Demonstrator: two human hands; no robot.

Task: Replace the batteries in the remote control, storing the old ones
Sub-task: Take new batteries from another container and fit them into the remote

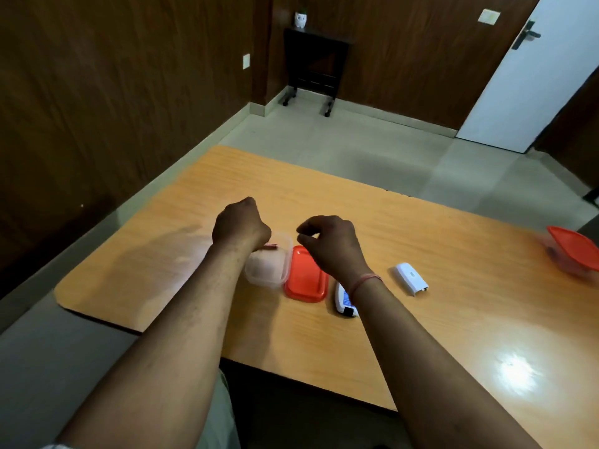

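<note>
The left hand (pixel 240 224) is curled over the open clear container (pixel 266 270), where 1 reddish battery (pixel 271 245) shows just below its knuckles, whether gripped I cannot tell; the right hand (pixel 330 244) hovers loosely curled, apparently holding nothing. Storing old cells seems underway: the orange lid (pixel 306 276) lies beside the container, the remote (pixel 344 303) lies under the right wrist, its back cover (pixel 411 277) nearby, so fresh batteries and closing likely remain.

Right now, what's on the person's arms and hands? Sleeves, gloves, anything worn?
Both forearms are bare, with no sleeves in view and no gloves. The left hand shows no ring, watch or band. The right hand has one item at the wrist: a thin reddish thread band. No cables or markings visible on either arm.
</note>
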